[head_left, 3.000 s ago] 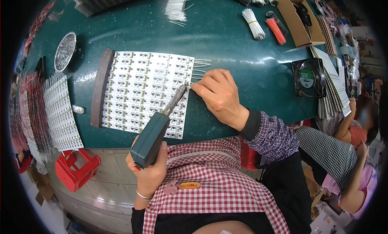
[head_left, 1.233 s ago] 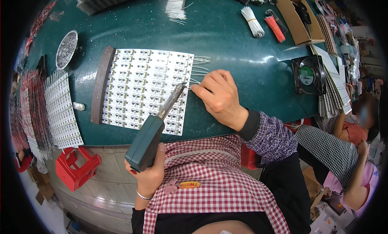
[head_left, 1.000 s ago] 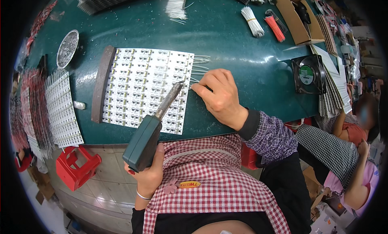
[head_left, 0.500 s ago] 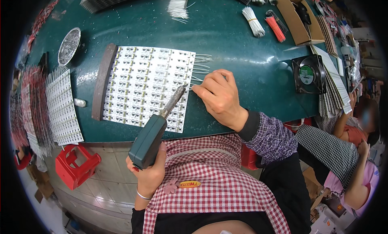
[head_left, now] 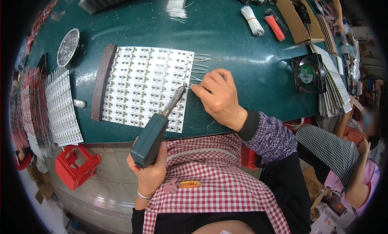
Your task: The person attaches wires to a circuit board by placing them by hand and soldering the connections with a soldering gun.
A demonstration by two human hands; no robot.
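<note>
Two grips recorded: which?

At seven o'clock, the left hand (head_left: 151, 171) is wrapped around a green soldering iron (head_left: 150, 136). At two, a white wire (head_left: 188, 87) is pinched by the right hand (head_left: 219, 94) beside the circuit-board sheet (head_left: 147, 86), found at ten o'clock.

Step?

Wire soldering, it is judged; a steady wire is called for next.
</note>
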